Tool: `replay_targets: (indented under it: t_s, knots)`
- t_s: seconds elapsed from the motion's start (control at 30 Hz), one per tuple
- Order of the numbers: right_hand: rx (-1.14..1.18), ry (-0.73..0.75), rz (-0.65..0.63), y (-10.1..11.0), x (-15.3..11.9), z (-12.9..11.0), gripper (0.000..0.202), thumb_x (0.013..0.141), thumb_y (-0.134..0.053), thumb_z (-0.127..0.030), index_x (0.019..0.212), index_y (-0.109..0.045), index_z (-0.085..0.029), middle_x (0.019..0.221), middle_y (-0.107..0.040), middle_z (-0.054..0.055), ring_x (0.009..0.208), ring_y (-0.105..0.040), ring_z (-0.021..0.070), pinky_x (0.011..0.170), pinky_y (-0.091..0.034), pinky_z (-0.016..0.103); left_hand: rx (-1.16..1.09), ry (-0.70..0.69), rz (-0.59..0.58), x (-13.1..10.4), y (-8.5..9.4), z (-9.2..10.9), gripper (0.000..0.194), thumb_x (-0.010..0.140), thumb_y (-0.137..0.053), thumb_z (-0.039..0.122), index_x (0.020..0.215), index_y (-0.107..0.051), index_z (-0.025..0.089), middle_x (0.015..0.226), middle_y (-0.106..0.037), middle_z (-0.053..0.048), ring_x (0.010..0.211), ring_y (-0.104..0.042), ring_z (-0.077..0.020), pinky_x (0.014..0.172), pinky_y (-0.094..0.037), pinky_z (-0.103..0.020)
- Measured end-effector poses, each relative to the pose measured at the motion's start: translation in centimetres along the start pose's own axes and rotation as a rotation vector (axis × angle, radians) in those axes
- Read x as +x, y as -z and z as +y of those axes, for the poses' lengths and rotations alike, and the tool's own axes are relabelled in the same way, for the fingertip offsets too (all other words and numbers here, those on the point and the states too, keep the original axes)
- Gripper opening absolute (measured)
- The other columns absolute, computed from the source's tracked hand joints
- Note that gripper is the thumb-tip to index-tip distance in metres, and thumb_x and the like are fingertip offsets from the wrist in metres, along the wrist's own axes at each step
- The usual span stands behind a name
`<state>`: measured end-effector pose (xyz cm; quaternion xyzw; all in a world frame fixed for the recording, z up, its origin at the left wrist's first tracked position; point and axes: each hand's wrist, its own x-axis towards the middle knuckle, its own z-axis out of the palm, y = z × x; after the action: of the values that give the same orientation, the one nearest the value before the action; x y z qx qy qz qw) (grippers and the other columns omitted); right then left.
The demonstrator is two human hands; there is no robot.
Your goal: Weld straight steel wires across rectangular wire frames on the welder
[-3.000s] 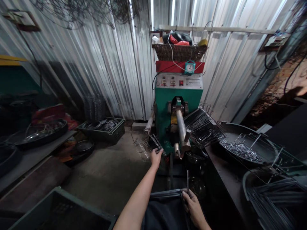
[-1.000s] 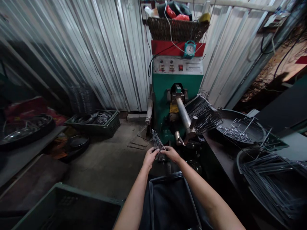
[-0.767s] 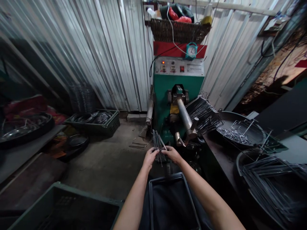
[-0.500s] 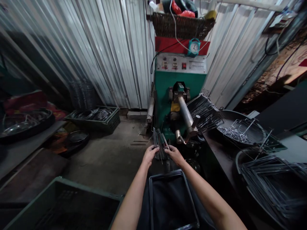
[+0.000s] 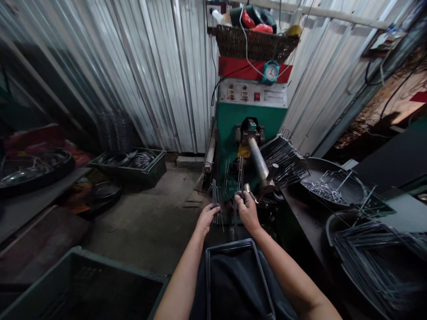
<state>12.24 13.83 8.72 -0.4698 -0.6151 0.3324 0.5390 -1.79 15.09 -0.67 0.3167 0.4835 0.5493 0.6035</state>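
Showing low on the front of the green machine [image 5: 271, 116] is pale lettering, of which only "DN" [image 5: 231, 189] is reading clearly; thin wires are crossing the characters above it. Markings on the grey control panel [image 5: 275, 102] are proving too small to read. A teal clock [image 5: 270, 72] is hanging just above the panel, right side. The left hand [image 5: 207, 218] is pinching a fanned bundle of metal rods [image 5: 215, 195] in its grip, near the machine's lower left corner. The right hand [image 5: 247, 210] is pinching a smaller rod bundle [image 5: 240, 175] in its grip, pointing up before the machine and partly obstructing its lower front. Rectangular wire frames [image 5: 208, 280] are lying between the forearms on dark cloth. A green crate [image 5: 78, 254] is standing near left; a second crate [image 5: 156, 171] is holding wire parts far left. Right, a wide pan [image 5: 352, 178] is containing short metal pieces.
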Motion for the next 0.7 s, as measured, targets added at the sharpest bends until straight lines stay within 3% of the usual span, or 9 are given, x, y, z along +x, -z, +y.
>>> replay_targets:
  t_s: [0.13, 0.33, 0.7]
  knots:
    - [-0.065, -0.081, -0.119, -0.6, -1.8, 3.2, 0.015, 0.076, -0.045, -0.032, 0.071, -0.05, -0.019, 0.068, -0.053, 0.001, 0.067, -0.047, 0.0152, 0.062, -0.037, 0.024, -0.026, 0.043, -0.025, -0.3, 0.1, 0.2, 0.028, 0.053, -0.069, 0.03, 0.074, -0.062, 0.014, 0.059, -0.06, 0.0, 0.05, -0.052, -0.0089, 0.048, -0.037, -0.019]
    - [-0.025, -0.277, -0.162, -1.9, -3.6, 8.3, 0.014, 0.071, -0.047, -0.032, 0.072, -0.052, -0.018, 0.066, -0.055, 0.0, 0.065, -0.048, 0.0153, 0.06, -0.038, 0.024, -0.075, 0.049, -0.05, -0.5, -0.5, 0.1, 0.03, 0.052, -0.07, 0.03, 0.074, -0.061, 0.013, 0.06, -0.061, 0.0, 0.049, -0.052, -0.0092, 0.048, -0.039, -0.02]
    - [0.14, -0.345, -0.209, -3.1, -3.3, 7.6, 0.015, 0.069, -0.05, -0.032, 0.077, -0.055, -0.02, 0.071, -0.059, 0.001, 0.072, -0.055, 0.0169, 0.064, -0.042, 0.025, -0.08, 0.057, -0.031, -0.6, -1.0, 0.1, 0.03, 0.05, -0.071, 0.028, 0.074, -0.06, 0.014, 0.061, -0.063, -0.001, 0.054, -0.057, -0.0128, 0.055, -0.044, -0.024]
